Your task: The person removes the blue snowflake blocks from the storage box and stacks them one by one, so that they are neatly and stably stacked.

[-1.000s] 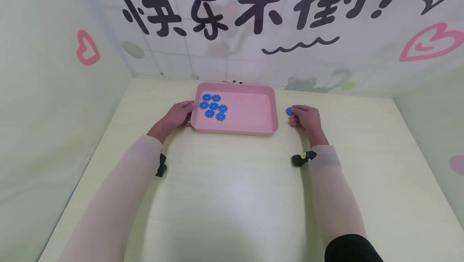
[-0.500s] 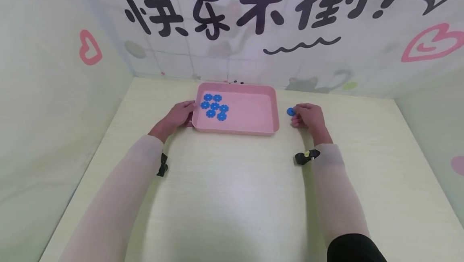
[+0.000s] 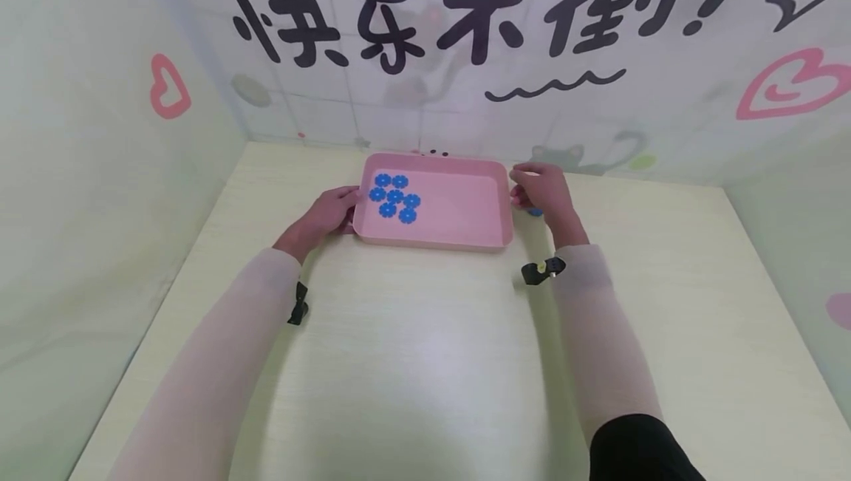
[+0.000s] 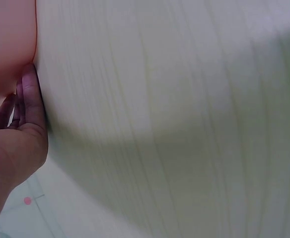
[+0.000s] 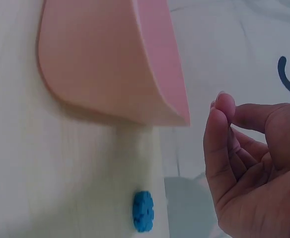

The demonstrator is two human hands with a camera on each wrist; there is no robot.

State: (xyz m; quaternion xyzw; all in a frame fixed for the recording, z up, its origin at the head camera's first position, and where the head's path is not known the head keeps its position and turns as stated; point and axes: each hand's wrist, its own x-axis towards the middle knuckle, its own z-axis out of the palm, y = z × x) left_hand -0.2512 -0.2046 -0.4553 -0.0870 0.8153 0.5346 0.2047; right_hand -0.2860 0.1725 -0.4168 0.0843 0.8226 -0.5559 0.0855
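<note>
A pink rectangular tray (image 3: 459, 204) lies at the back of the table. Several blue flower-shaped plastic discs (image 3: 395, 196) sit flat in its left part. My left hand (image 3: 323, 213) grips the tray's left end, and the left wrist view has its fingers against the tray wall (image 4: 11, 44). Just off the tray's right end is my right hand (image 3: 547, 190), raised beside the rim. Its thumb and fingertips meet, with nothing visible between them in the right wrist view. Below that hand, another blue disc (image 5: 143, 211) lies on the table, mostly hidden in the head view.
The pale wooden table (image 3: 412, 348) meets a printed backdrop (image 3: 459, 119) close behind the tray. Fabric side walls stand on the left (image 3: 100, 193) and right. Black camera straps (image 3: 544, 270) hang at both wrists.
My right hand has left the blue disc at the right and moved up and leftward toward the tray's rim. The disc stays on the table. My left hand keeps its hold.
</note>
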